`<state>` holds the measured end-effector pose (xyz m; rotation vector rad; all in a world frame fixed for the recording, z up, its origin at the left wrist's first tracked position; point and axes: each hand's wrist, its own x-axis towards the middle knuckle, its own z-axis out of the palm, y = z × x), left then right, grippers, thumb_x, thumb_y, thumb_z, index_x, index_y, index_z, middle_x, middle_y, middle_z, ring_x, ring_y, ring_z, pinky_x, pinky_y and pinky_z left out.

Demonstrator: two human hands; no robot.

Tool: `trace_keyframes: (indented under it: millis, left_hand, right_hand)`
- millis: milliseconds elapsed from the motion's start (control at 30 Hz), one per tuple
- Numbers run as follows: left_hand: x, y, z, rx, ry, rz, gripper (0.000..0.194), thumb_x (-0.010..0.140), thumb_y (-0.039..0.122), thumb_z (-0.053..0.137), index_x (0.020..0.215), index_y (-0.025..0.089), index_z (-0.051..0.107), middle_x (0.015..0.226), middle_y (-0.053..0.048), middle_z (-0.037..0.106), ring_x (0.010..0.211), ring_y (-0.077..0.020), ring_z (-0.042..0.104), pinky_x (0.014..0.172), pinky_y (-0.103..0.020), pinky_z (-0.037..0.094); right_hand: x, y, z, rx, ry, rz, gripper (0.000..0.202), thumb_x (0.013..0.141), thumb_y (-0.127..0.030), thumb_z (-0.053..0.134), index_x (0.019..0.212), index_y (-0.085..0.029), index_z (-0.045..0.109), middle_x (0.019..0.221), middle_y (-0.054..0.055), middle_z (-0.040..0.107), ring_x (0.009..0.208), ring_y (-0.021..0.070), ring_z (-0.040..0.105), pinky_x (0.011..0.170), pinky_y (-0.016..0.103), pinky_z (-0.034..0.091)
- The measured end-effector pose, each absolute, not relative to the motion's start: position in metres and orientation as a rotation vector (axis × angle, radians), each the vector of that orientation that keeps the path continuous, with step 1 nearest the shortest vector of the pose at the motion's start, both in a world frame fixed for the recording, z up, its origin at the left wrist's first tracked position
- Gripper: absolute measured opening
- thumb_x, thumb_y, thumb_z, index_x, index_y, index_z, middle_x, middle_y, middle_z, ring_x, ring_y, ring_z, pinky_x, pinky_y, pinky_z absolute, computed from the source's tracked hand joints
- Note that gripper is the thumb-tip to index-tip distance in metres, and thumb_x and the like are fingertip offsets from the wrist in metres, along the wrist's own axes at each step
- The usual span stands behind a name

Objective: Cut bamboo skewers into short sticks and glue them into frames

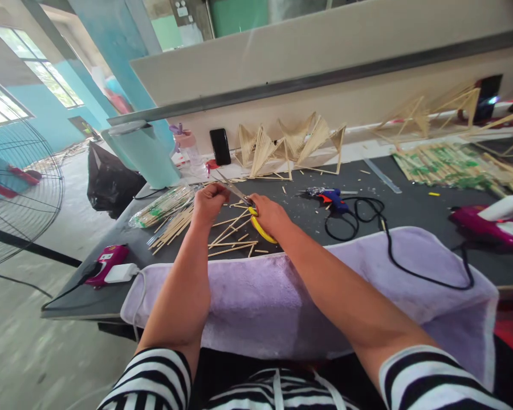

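Observation:
Yellow-handled scissors [260, 225] are held in my right hand [268, 214], with the blades pointing up and left, apart at the tips. My left hand [211, 202] is closed just left of the blades; what its fingers hold is too small to make out. Under and beside my hands, loose wooden sticks [233, 247] and short cut pieces lie on the dark table [290, 208]. A bundle of sticks [173, 230] lies to the left of my left hand.
A blue glue gun [333, 200] with a black cord lies right of my hands. Behind stand stick models [263, 151], a phone [220, 146] and a teal pitcher [147, 156]. A purple towel [252, 296] covers the front edge. Packed sticks [444, 165] lie at the right.

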<state>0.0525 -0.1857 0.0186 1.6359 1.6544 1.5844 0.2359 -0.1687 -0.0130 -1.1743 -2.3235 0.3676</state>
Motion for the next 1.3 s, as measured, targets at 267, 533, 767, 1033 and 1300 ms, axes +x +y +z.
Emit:
trace_keyframes:
  millis: [267, 533, 767, 1033, 1300]
  left_hand:
    - [0.049, -0.190, 0.019, 1.458, 1.354, 1.531, 0.017, 0.064, 0.028, 0.067, 0.057, 0.015, 0.057, 0.049, 0.003, 0.053, 0.038, -0.0028, 0.033, 0.039, -0.018, 0.022]
    - [0.039, -0.190, 0.022, 1.433, 1.353, 1.388, 0.022, 0.061, 0.034, 0.071, 0.062, 0.015, 0.060, 0.047, 0.003, 0.051, 0.038, -0.0039, 0.036, 0.039, -0.018, 0.023]
    - [0.036, -0.186, 0.019, 1.411, 1.403, 1.326, 0.025, 0.060, 0.035, 0.070, 0.061, 0.015, 0.056, 0.049, 0.002, 0.053, 0.038, -0.0043, 0.040, 0.037, -0.017, 0.025]
    - [0.041, -0.188, 0.018, 1.382, 1.365, 1.310, 0.020, 0.062, 0.032, 0.067, 0.065, 0.014, 0.057, 0.048, 0.004, 0.050, 0.035, -0.0027, 0.034, 0.035, -0.017, 0.017]
    - [0.044, -0.185, 0.018, 1.443, 1.375, 1.403, 0.015, 0.059, 0.026, 0.064, 0.059, 0.015, 0.053, 0.046, 0.005, 0.050, 0.036, -0.0030, 0.033, 0.037, -0.018, 0.020]
  right_hand:
    - [0.235, -0.167, -0.014, -1.068, -2.321, 0.405, 0.036, 0.077, -0.021, 0.055, 0.112, -0.021, 0.050, 0.104, 0.007, 0.057, 0.090, 0.0194, 0.055, 0.079, 0.030, 0.042]
    - [0.237, -0.170, -0.012, -1.101, -2.398, 0.372, 0.036, 0.080, -0.025, 0.054, 0.115, -0.024, 0.050, 0.112, 0.007, 0.060, 0.094, 0.0208, 0.058, 0.073, 0.029, 0.042]
    - [0.233, -0.174, -0.014, -1.164, -2.402, 0.323, 0.033, 0.081, -0.028, 0.052, 0.114, -0.023, 0.051, 0.104, 0.007, 0.066, 0.091, 0.0230, 0.062, 0.073, 0.030, 0.043]
    - [0.231, -0.180, -0.012, -1.263, -2.366, 0.204, 0.034, 0.080, -0.027, 0.052, 0.113, -0.024, 0.052, 0.101, 0.009, 0.065, 0.090, 0.0247, 0.062, 0.073, 0.033, 0.045]
    - [0.233, -0.174, -0.010, -1.259, -2.391, 0.331, 0.035, 0.082, -0.030, 0.053, 0.117, -0.025, 0.049, 0.111, 0.008, 0.061, 0.095, 0.0236, 0.060, 0.076, 0.032, 0.045]
